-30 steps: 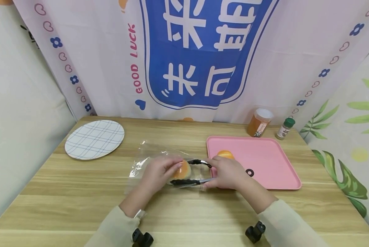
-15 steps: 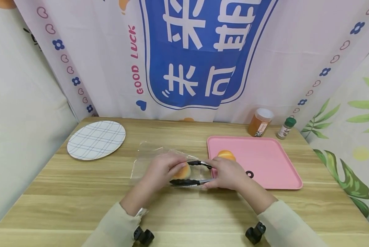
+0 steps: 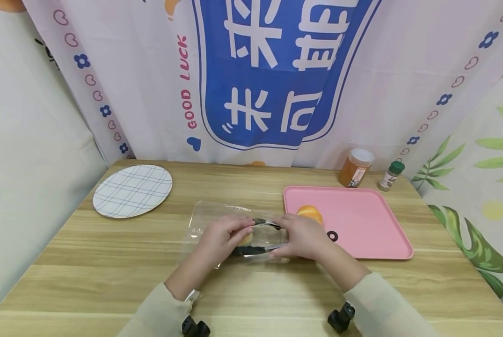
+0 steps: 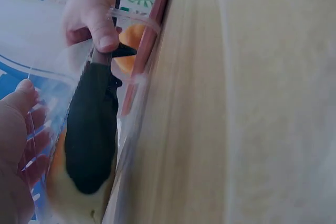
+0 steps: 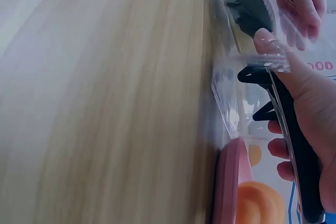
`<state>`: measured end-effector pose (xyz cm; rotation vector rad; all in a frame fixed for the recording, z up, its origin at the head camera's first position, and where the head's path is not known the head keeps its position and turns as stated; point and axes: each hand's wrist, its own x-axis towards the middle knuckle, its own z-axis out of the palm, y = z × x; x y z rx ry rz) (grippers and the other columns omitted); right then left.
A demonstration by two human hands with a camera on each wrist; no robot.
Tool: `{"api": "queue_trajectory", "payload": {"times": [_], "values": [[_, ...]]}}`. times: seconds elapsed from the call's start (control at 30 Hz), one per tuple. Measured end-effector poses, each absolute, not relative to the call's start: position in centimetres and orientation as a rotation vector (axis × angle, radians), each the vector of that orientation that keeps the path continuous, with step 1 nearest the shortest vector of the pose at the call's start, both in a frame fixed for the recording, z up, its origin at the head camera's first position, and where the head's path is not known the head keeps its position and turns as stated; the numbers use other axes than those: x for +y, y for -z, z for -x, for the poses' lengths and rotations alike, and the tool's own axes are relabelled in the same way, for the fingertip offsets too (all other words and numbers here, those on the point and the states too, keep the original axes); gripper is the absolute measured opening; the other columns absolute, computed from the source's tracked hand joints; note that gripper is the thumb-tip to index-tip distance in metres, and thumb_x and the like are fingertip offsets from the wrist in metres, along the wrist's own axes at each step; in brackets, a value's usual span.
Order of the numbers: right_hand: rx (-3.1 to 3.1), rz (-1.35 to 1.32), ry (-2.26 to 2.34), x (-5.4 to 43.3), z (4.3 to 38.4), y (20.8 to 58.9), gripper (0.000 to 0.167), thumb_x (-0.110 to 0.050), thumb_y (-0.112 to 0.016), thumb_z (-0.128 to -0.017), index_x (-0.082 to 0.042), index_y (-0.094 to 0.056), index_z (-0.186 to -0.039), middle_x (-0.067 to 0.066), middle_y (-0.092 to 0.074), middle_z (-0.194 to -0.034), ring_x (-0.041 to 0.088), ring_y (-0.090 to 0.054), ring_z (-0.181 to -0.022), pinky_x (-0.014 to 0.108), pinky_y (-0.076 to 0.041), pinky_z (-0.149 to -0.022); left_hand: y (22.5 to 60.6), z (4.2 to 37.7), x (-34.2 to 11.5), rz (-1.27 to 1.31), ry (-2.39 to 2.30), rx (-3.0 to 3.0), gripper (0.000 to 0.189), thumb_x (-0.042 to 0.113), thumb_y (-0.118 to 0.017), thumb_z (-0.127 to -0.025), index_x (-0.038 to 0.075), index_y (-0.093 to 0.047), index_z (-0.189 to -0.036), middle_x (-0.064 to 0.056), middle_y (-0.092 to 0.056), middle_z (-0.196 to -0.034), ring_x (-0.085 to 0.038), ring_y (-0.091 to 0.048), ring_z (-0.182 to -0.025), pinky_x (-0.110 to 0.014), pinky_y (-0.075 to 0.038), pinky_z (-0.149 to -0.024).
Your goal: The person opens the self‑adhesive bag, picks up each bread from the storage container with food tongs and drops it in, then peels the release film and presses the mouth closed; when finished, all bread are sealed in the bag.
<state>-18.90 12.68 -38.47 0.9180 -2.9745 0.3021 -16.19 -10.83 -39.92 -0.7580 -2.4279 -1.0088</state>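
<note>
In the head view my right hand [image 3: 305, 238] grips black-and-silver tongs [image 3: 251, 251], whose black ring end shows over the pink tray [image 3: 360, 222]. Their black heads are inside a clear plastic bag [image 3: 211, 214], one on each side of a round bun [image 3: 245, 240]. My left hand [image 3: 223, 236] holds the bag around the bun and covers much of it. From the left wrist, one tong head [image 4: 92, 129] lies against the bun [image 4: 68, 203]. In the right wrist view the bag's mouth surrounds my right thumb [image 5: 268, 43].
An orange-topped bread roll [image 3: 310, 213] sits at the tray's left side. A checked plate [image 3: 133, 191] lies at the back left. Behind the tray stand an amber jar [image 3: 354, 169] with a white lid and a green-capped shaker bottle [image 3: 391, 177].
My right hand and the tongs have shifted slightly left, further into the bag. The bun has moved left, more under my left hand, and the bag's outline has changed.
</note>
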Motion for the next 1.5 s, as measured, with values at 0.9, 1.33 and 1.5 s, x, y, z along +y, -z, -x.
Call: {"api": "queue_trajectory", "payload": {"times": [0.9, 1.33, 1.5], "values": [[-2.962, -0.920, -0.365, 11.0, 18.4, 39.7, 0.080, -0.067, -0.079, -0.063, -0.023, -0.064, -0.128, -0.002, -0.069, -0.111, 0.017, -0.067, -0.093, 0.036, -0.056, -0.078, 38.4, 15.8, -10.6, 0.870, 0.867, -2.417, 0.013, 0.016, -0.073, -0.087, 0.011, -0.076, -0.099, -0.002, -0.076, -0.101, -0.019, -0.071, -0.098, -0.037, -0.058, -0.089], [-2.940, -0.928, -0.417, 9.5, 17.9, 40.0, 0.086, -0.070, -0.078, -0.062, -0.021, -0.062, -0.131, -0.001, -0.070, -0.111, 0.018, -0.068, -0.092, 0.035, -0.057, -0.076, 39.6, 15.4, -10.7, 0.830, 0.953, -2.452, 0.016, 0.021, -0.071, -0.089, 0.015, -0.076, -0.103, 0.001, -0.076, -0.103, -0.017, -0.071, -0.100, -0.036, -0.058, -0.090], [-2.944, -0.929, -0.386, 8.9, 17.8, 40.1, 0.085, -0.070, -0.078, -0.063, -0.021, -0.062, -0.131, -0.003, -0.069, -0.105, 0.017, -0.067, -0.089, 0.036, -0.056, -0.070, 39.7, 15.5, -10.8, 0.821, 0.952, -2.438, 0.017, 0.021, -0.071, -0.089, 0.014, -0.076, -0.103, 0.002, -0.077, -0.102, -0.016, -0.071, -0.098, -0.034, -0.059, -0.087]]}}
